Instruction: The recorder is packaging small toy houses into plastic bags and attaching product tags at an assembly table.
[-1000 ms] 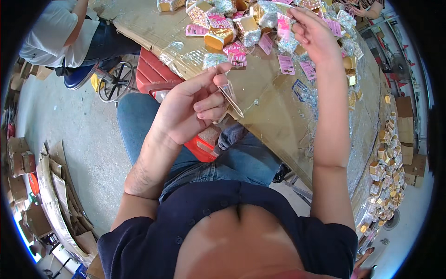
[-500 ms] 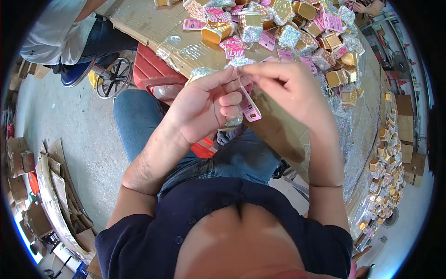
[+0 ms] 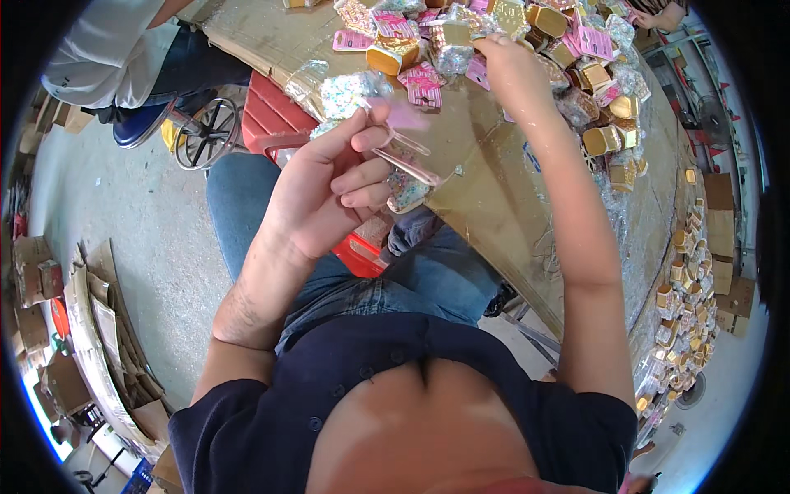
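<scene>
My left hand (image 3: 325, 177) is raised over the table's near edge with its fingers curled round pink cardboard tags (image 3: 407, 165). A white glittery ornament (image 3: 352, 92) shows beyond its fingertips, and another glittery ornament (image 3: 406, 191) hangs below the tags. How they are attached is partly hidden by the fingers. My right hand (image 3: 512, 72) is stretched out to the pile, its fingers drawn together beside a gold-topped glittery ornament (image 3: 453, 43). What lies between those fingertips is hidden.
Several gold-and-glitter ornaments with pink tags (image 3: 424, 86) lie heaped on the cardboard-covered table (image 3: 485, 189). More gold pieces (image 3: 683, 313) lie along the right. A red plastic stool (image 3: 276, 115) stands left of the table; another person (image 3: 107, 58) sits beyond it. Flattened cardboard (image 3: 107, 346) leans at lower left.
My right hand has left the tags at my left hand and reached forward to the pile. My left hand has drawn slightly left with the ornaments and tags.
</scene>
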The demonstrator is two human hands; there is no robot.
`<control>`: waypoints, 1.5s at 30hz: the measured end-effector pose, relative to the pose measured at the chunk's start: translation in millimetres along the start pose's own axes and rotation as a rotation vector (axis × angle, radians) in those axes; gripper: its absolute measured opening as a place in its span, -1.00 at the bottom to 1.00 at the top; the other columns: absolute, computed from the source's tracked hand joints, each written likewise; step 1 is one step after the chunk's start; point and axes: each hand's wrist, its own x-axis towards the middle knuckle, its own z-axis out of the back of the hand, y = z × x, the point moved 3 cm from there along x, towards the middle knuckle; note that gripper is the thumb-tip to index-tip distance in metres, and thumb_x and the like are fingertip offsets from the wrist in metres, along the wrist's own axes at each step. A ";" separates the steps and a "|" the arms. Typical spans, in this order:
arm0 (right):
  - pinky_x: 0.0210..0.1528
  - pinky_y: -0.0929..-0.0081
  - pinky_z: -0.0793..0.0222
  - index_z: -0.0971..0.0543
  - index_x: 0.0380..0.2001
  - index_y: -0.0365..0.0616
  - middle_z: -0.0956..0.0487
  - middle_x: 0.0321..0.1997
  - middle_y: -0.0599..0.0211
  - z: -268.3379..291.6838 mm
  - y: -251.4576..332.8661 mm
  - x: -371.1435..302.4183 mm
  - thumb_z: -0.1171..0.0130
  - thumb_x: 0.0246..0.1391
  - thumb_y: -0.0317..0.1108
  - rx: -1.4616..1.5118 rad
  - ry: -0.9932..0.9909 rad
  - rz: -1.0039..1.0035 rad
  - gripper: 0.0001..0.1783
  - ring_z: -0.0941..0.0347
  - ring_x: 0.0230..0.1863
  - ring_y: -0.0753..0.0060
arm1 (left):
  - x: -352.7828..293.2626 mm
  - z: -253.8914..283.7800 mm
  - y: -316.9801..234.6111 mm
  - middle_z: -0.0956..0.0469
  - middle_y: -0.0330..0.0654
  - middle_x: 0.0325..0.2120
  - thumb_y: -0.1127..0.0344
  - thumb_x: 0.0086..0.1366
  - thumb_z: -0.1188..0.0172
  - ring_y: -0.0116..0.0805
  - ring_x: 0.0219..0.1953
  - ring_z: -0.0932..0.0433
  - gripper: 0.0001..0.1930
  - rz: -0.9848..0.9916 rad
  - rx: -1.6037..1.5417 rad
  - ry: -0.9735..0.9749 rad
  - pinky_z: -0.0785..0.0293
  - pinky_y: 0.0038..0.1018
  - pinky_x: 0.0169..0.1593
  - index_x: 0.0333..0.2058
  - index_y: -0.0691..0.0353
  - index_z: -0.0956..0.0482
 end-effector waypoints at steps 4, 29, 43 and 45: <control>-0.22 0.21 -0.49 -0.54 -0.34 -0.19 -0.56 -0.18 0.10 -26.9 -8.9 9.3 -0.01 0.01 -0.52 -0.147 0.207 -0.113 -0.85 -0.56 -0.20 0.06 | -8.5 0.2 -3.7 -0.31 -0.44 -0.49 0.21 0.48 0.18 -0.68 -0.69 -0.08 -0.72 0.034 0.054 -0.027 -0.07 -0.71 -0.62 -0.08 0.26 -0.40; -0.65 0.69 -0.23 -0.57 -0.02 -0.13 -0.62 -0.44 0.33 73.2 8.1 -3.9 0.01 0.18 -0.39 1.797 0.353 -0.572 -0.67 -0.34 -0.63 0.71 | -11.6 -19.4 -17.6 -0.49 -0.24 -0.02 0.19 0.46 0.16 -0.70 -0.68 -0.11 -0.58 -0.062 0.592 0.084 -0.12 -0.78 -0.70 0.15 0.35 -0.26; -0.37 0.58 -0.44 -0.56 -0.03 -0.20 -0.66 -0.36 0.34 88.2 122.0 -37.6 -0.13 0.13 -0.40 1.133 0.363 -0.259 -0.68 -0.51 -0.48 0.59 | 0.6 9.2 6.5 -0.37 -0.44 -0.58 0.13 0.40 -0.04 -0.72 -0.70 -0.09 -0.73 -0.106 0.617 -0.100 -0.02 -0.71 -0.62 -0.14 0.22 -0.46; -0.38 0.59 -0.44 -0.56 -0.05 -0.22 -0.67 -0.35 0.33 92.5 118.8 -31.9 -0.15 0.12 -0.39 1.069 0.414 -0.267 -0.68 -0.51 -0.49 0.58 | 0.2 14.1 5.8 -0.43 -0.40 -0.49 0.17 0.41 -0.02 -0.73 -0.71 -0.07 -0.77 -0.148 0.598 -0.108 0.00 -0.72 -0.65 -0.24 0.23 -0.48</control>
